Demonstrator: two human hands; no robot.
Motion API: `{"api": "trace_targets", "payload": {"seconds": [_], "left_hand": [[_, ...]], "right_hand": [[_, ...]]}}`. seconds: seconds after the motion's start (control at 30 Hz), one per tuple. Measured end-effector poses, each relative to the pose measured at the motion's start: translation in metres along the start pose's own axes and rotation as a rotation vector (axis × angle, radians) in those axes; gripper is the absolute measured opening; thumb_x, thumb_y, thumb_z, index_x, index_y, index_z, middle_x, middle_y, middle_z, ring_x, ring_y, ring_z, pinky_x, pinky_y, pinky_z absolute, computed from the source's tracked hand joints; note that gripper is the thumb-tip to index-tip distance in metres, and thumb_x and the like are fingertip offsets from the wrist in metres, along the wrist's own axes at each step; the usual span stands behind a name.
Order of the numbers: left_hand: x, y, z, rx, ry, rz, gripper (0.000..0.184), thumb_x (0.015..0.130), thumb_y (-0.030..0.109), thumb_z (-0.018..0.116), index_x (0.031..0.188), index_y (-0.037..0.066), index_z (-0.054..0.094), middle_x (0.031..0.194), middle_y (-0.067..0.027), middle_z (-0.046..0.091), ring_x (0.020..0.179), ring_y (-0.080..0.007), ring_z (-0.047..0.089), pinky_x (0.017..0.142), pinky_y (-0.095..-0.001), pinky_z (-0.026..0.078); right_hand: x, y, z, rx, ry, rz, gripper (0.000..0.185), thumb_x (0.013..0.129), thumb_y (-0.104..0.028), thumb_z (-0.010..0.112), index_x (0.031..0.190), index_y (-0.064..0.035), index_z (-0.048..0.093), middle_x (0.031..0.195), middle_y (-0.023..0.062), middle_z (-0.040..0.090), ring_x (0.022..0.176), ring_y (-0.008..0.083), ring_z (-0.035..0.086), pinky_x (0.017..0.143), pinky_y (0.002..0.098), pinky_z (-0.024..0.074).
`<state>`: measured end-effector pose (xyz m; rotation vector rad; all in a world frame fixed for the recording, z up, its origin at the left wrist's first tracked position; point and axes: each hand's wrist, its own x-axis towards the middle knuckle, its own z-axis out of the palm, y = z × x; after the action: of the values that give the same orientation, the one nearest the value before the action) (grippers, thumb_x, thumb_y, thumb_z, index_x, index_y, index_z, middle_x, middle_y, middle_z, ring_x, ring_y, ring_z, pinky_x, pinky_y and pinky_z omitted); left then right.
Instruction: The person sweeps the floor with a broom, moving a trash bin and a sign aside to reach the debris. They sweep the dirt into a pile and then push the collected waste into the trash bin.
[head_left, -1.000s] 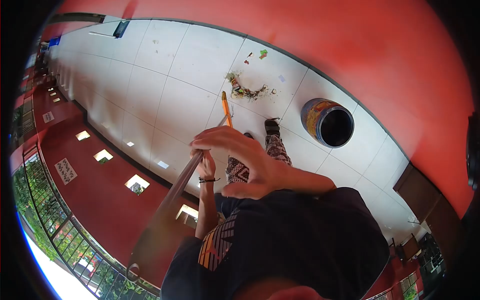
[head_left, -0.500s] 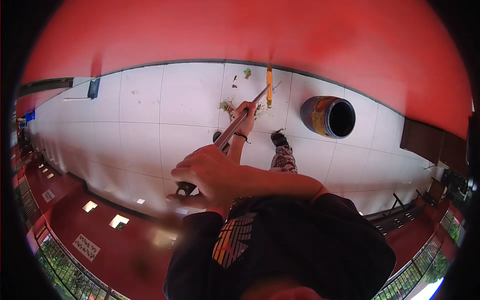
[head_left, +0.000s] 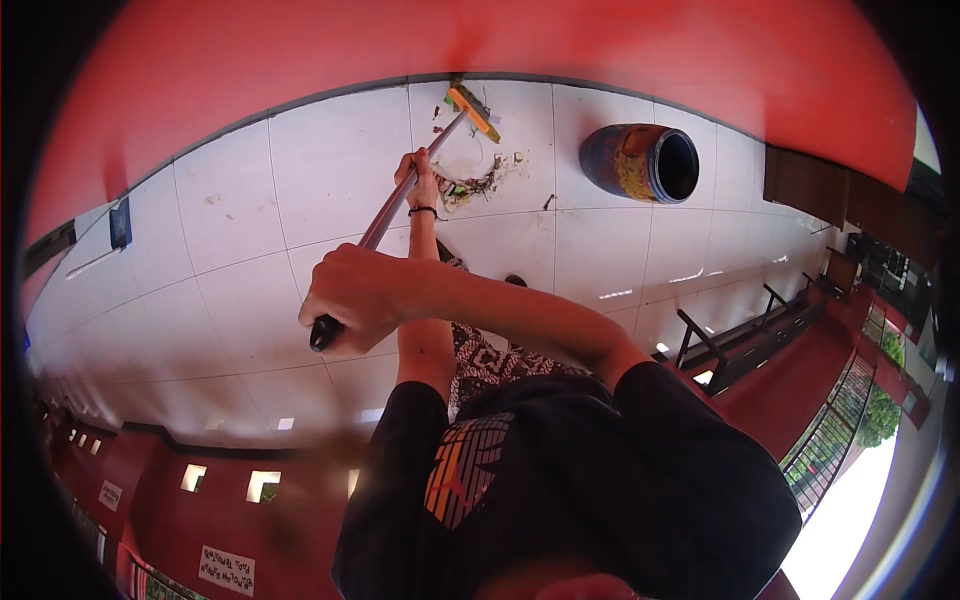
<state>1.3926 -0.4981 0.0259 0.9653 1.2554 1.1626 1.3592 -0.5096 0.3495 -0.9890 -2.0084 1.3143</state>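
A broom with a long metallic handle [head_left: 385, 215] and an orange head [head_left: 472, 112] slants across the floor in front of me. My left hand [head_left: 420, 178], with a dark band at its wrist, is closed around the lower part of the handle. Crossing over the left arm, my right hand [head_left: 355, 298] grips the black top end. The broom head rests on the floor near the red wall, beside scraps and leaf litter. A curved heap of dry leaves and dirt [head_left: 470, 188] lies just right of my left hand.
A dark blue drum with yellow-orange patches [head_left: 640, 163] stands to the right. The red wall [head_left: 300, 60] borders the tiled floor ahead. A blue dustpan-like object [head_left: 121, 224] is at far left. Dark benches [head_left: 750, 345] line the right side.
The broom head has moved left and toward the wall, turning to a slant. More of the leaf heap shows now. My view has shifted, and both hands still hold the handle.
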Motion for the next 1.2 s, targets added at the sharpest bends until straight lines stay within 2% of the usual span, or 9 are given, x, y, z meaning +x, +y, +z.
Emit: {"api": "trace_targets", "payload": {"seconds": [0.2,0.33,0.43,0.57,0.63,0.9,1.0,1.07,1.2], "left_hand": [[0.004,-0.006,-0.031,-0.021,0.11,0.005,0.034,0.092,0.026,0.064,0.07,0.001,0.058,0.057,0.0046,0.042,0.056,-0.0057,0.035,0.051,-0.0264,0.028],[-0.005,-0.005,-0.054,0.08,0.145,0.049,0.037,0.091,0.03,0.065,0.068,0.002,0.056,0.059,0.0032,0.044,0.057,-0.0068,0.036,0.052,-0.0271,0.029],[-0.022,0.002,-0.077,0.097,0.131,0.054,0.037,0.092,0.028,0.065,0.068,0.003,0.054,0.06,0.0022,0.046,0.058,-0.0073,0.037,0.053,-0.0275,0.03],[-0.051,0.016,-0.097,0.158,0.134,0.096,0.035,0.093,0.026,0.064,0.069,0.002,0.054,0.061,0.0015,0.048,0.06,-0.008,0.04,0.054,-0.0276,0.034],[-0.067,0.034,-0.098,0.23,0.197,0.075,0.034,0.094,0.024,0.062,0.071,0.001,0.053,0.064,-0.0001,0.05,0.063,-0.0088,0.044,0.058,-0.0274,0.038],[-0.131,0.11,-0.074,0.289,0.221,0.144,0.029,0.092,0.02,0.064,0.072,0.001,0.053,0.066,-0.0019,0.051,0.065,-0.0111,0.046,0.06,-0.028,0.04],[-0.151,0.074,-0.075,0.315,0.243,0.166,0.028,0.091,0.018,0.064,0.072,0.001,0.053,0.068,-0.0026,0.052,0.067,-0.0121,0.047,0.061,-0.0282,0.04],[-0.168,0.062,-0.07,0.329,0.255,0.178,0.026,0.09,0.017,0.064,0.073,0.001,0.053,0.068,-0.0032,0.052,0.067,-0.0127,0.048,0.061,-0.0284,0.04],[-0.198,0.045,-0.05,0.35,0.253,0.21,0.024,0.089,0.014,0.065,0.073,0.001,0.053,0.07,-0.0042,0.053,0.069,-0.014,0.049,0.062,-0.0287,0.041]], "right_hand": [[0.01,-0.006,0.024,0.039,-0.06,-0.048,0.026,0.064,-0.023,0.065,0.053,-0.007,0.048,0.047,0.0106,0.046,0.048,0.0331,0.049,0.047,0.0428,0.0359],[0.0,-0.014,0.041,-0.022,-0.101,-0.112,0.027,0.064,-0.027,0.065,0.053,-0.0074,0.051,0.051,0.0093,0.051,0.052,0.0315,0.054,0.05,0.0416,0.0412],[-0.021,-0.025,0.058,0.024,-0.081,-0.14,0.024,0.059,-0.025,0.067,0.054,-0.0076,0.051,0.049,0.0105,0.049,0.051,0.0338,0.053,0.049,0.0434,0.0385],[-0.048,-0.035,0.078,0.08,-0.099,-0.203,0.026,0.059,-0.028,0.068,0.053,-0.0078,0.053,0.049,0.0103,0.05,0.053,0.0328,0.055,0.049,0.0438,0.0395],[-0.062,-0.039,0.084,0.101,-0.097,-0.24,0.027,0.059,-0.029,0.068,0.053,-0.008,0.053,0.049,0.0104,0.05,0.054,0.0327,0.056,0.05,0.0438,0.0397],[-0.128,-0.057,0.101,0.136,-0.246,-0.336,0.03,0.06,-0.034,0.068,0.057,-0.006,0.059,0.055,0.0111,0.056,0.059,0.0325,0.061,0.053,0.0436,0.0442],[-0.163,-0.058,0.102,0.198,-0.282,-0.363,0.027,0.057,-0.031,0.068,0.055,-0.0072,0.054,0.053,0.0093,0.052,0.057,0.0335,0.058,0.051,0.0444,0.0415],[-0.191,-0.053,0.109,0.299,-0.157,-0.432,0.027,0.06,-0.028,0.069,0.055,-0.0071,0.052,0.055,0.0081,0.052,0.056,0.0326,0.057,0.051,0.0429,0.0415],[-0.242,-0.048,0.103,0.274,-0.114,-0.427,0.029,0.063,-0.025,0.07,0.054,-0.0071,0.049,0.054,0.0071,0.05,0.053,0.0306,0.055,0.051,0.0406,0.0412]]}}
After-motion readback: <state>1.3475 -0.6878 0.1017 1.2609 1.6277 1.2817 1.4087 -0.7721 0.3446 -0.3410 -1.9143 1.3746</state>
